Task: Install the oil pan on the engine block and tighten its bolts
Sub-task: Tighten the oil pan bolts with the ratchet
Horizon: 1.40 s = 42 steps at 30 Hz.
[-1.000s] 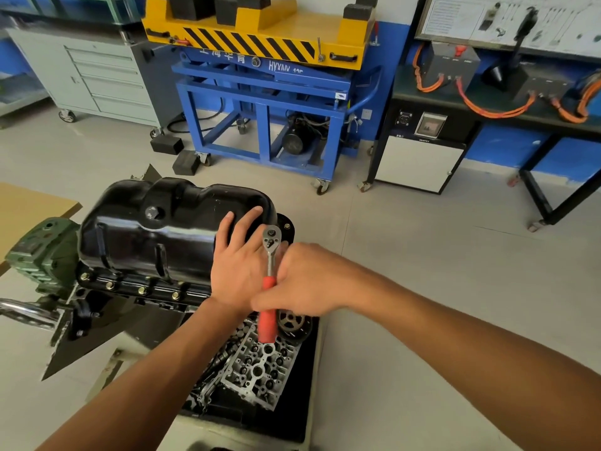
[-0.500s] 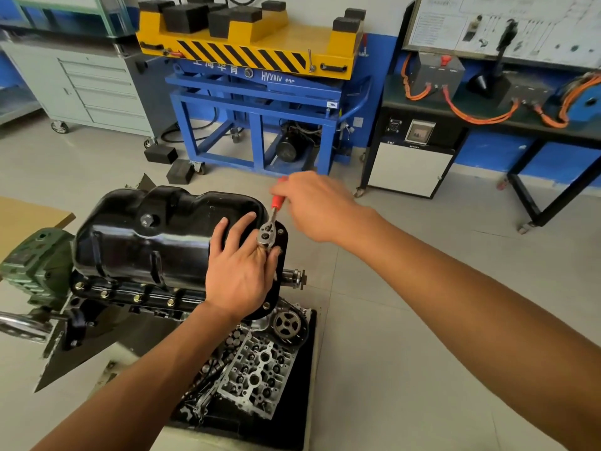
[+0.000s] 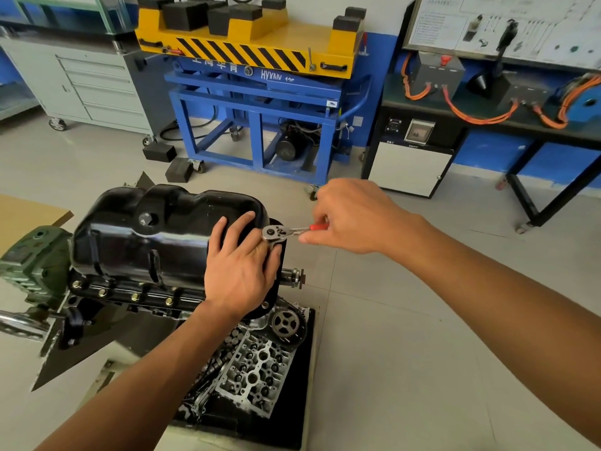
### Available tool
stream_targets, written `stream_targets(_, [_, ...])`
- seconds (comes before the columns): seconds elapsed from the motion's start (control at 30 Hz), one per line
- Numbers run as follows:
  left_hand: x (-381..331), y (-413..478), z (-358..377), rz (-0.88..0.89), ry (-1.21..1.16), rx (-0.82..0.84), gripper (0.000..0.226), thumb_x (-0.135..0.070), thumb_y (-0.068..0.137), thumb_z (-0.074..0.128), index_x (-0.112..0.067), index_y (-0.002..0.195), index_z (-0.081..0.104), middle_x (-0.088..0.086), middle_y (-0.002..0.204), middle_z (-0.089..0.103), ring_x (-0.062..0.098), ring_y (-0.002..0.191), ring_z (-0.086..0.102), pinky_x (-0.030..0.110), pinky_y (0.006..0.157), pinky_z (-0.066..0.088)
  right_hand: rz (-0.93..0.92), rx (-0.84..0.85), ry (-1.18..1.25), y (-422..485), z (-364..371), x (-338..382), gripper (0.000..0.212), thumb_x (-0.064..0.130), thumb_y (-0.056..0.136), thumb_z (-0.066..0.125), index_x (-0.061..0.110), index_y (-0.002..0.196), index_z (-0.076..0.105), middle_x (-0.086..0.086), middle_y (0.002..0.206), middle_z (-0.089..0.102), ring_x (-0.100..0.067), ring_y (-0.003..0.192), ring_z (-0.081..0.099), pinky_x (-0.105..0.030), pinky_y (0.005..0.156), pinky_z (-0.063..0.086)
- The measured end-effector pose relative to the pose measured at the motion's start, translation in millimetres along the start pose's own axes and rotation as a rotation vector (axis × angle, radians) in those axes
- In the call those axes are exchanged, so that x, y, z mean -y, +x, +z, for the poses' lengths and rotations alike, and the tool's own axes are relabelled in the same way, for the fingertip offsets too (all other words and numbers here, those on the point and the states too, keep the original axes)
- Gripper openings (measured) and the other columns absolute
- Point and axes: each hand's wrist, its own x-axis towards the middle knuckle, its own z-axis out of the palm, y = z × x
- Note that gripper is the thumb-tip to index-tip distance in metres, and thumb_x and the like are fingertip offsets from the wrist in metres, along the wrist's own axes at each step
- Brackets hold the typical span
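While the left hand (image 3: 242,265) lies flat with its fingers spread on the right end of the oil pan (image 3: 156,236), the right hand (image 3: 351,216) curls its fingers round the red grip of a ratchet wrench (image 3: 283,232). The wrench's chrome head sits on the flange at the pan's right end, just beside the left hand's thumb and forefinger; its handle runs out to the right, and most of the red grip is hidden inside the right hand.

The black oil pan sits on top of the engine block (image 3: 130,294), sump upward, with a drain plug (image 3: 145,219) showing on its upper face. Brass-coloured bolts (image 3: 135,297) stand in a row along the near flange, where the pan meets the block. Whether the socket under the wrench head is seated on a bolt cannot be told. A shaft end (image 3: 292,276) protrudes from the block's right face, below the wrench. To the left, the block joins a green stand housing (image 3: 32,258).

Below the block, a black tray (image 3: 302,385) holds a cylinder head (image 3: 253,375), with a toothed sprocket (image 3: 286,323) at its far end.

Background: a blue lift cart with a yellow, hazard-striped top (image 3: 260,60), a grey drawer cabinet (image 3: 97,89) on castors, and a desk (image 3: 487,125) carrying boxes linked by orange cables (image 3: 471,115). All stand on a pale tiled floor (image 3: 390,320).
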Motion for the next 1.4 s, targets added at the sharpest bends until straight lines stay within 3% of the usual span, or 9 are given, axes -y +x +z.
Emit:
stream_targets(0.17, [0.6, 0.2, -1.8, 0.02, -0.019, 0.003, 0.036, -0.032, 0.099, 0.046, -0.011, 0.087, 0.074, -0.001, 0.096, 0.071, 0.028, 0.131, 0.05, 0.049, 0.116, 0.027, 0.067, 0.089, 0.286, -23.7, 8.3, 48.5, 0.061, 0.057, 0.087, 0.054, 0.017, 0.041, 0.05, 0.009, 0.033, 0.045, -0.011, 0.038, 0.045, -0.025, 0.047, 0.035])
stream_targets(0.37, [5.3, 4.3, -5.0, 0.017, -0.106, 0.081, 0.031, -0.028, 0.091, 0.047, -0.013, 0.103, 0.071, 0.004, 0.113, 0.066, 0.026, 0.134, 0.042, 0.041, 0.121, 0.016, 0.136, -0.011, 0.395, -0.2, 19.3, 102.4, 0.041, 0.046, 0.088, 0.053, 0.025, 0.054, 0.05, 0.008, 0.058, 0.049, -0.01, 0.054, 0.048, -0.03, 0.052, 0.038])
stream_targets(0.43, [10.1, -5.0, -3.2, -0.118, -0.188, 0.294, 0.054, -0.044, 0.088, 0.043, -0.009, 0.121, 0.067, 0.009, 0.138, 0.058, 0.021, 0.134, 0.046, 0.045, 0.122, 0.019, 0.173, 0.009, 0.391, 9.3, 21.3, 111.3, 0.031, 0.044, 0.091, 0.049, 0.021, 0.076, 0.065, 0.005, 0.072, 0.057, -0.016, 0.069, 0.054, -0.033, 0.058, 0.041])
stream_targets(0.53, [11.9, -13.5, -6.7, -0.292, -0.429, 0.517, 0.105, -0.077, 0.064, 0.04, 0.002, 0.129, 0.062, 0.01, 0.145, 0.052, 0.005, 0.116, 0.052, 0.05, 0.12, 0.025, 0.174, 0.014, 0.291, 16.1, 26.3, 116.5, 0.023, 0.032, 0.096, 0.052, 0.012, 0.099, 0.063, 0.001, 0.078, 0.049, -0.021, 0.072, 0.047, -0.028, 0.051, 0.025])
stream_targets(0.63, [7.4, 0.5, -9.4, 0.043, -0.147, 0.138, 0.049, -0.04, 0.084, 0.042, -0.01, 0.114, 0.067, 0.005, 0.129, 0.057, 0.025, 0.134, 0.04, 0.043, 0.12, 0.018, 0.198, 0.064, 0.397, 11.4, 25.5, 111.8, 0.025, 0.042, 0.09, 0.052, 0.02, 0.085, 0.063, 0.006, 0.08, 0.056, -0.016, 0.077, 0.053, -0.03, 0.057, 0.035])
stream_targets(0.7, [3.1, 6.0, -9.9, 0.076, -0.123, 0.046, 0.033, -0.029, 0.089, 0.047, -0.011, 0.107, 0.069, 0.006, 0.111, 0.065, 0.027, 0.135, 0.039, 0.047, 0.116, 0.022, 0.189, 0.135, 0.439, 4.4, 18.2, 101.9, 0.028, 0.044, 0.086, 0.059, 0.024, 0.07, 0.05, 0.01, 0.069, 0.051, -0.009, 0.063, 0.047, -0.029, 0.054, 0.036])
stream_targets(0.93, [4.2, -1.7, 1.6, 0.034, 0.006, 0.054, 0.041, -0.032, 0.103, 0.039, -0.012, 0.091, 0.072, 0.002, 0.102, 0.07, 0.027, 0.135, 0.044, 0.047, 0.119, 0.02, 0.188, 0.387, 0.101, -3.2, -26.0, 56.4, 0.048, 0.046, 0.077, 0.078, 0.016, 0.05, 0.053, 0.007, 0.043, 0.052, -0.011, 0.047, 0.049, -0.026, 0.046, 0.031])
stream_targets(1.2, [3.3, -1.9, 2.3, 0.022, 0.025, 0.042, 0.035, -0.034, 0.104, 0.046, -0.011, 0.1, 0.071, 0.002, 0.102, 0.07, 0.028, 0.134, 0.046, 0.047, 0.12, 0.022, 0.135, 0.052, -0.146, 39.8, -18.3, 39.8, 0.04, 0.014, 0.092, 0.062, 0.021, 0.064, 0.034, 0.001, 0.07, 0.035, -0.02, 0.058, 0.041, -0.031, 0.048, 0.028])
stream_targets(1.4, [3.6, -1.7, 2.4, 0.033, -0.018, 0.011, 0.028, -0.033, 0.103, 0.048, -0.016, 0.123, 0.056, 0.002, 0.118, 0.069, 0.028, 0.135, 0.046, 0.047, 0.12, 0.021, -0.082, 0.0, -0.047, 61.3, -1.3, 43.8, 0.017, 0.007, 0.093, 0.054, 0.023, 0.092, 0.06, 0.0, 0.096, 0.055, -0.024, 0.092, 0.056, -0.036, 0.061, 0.04])
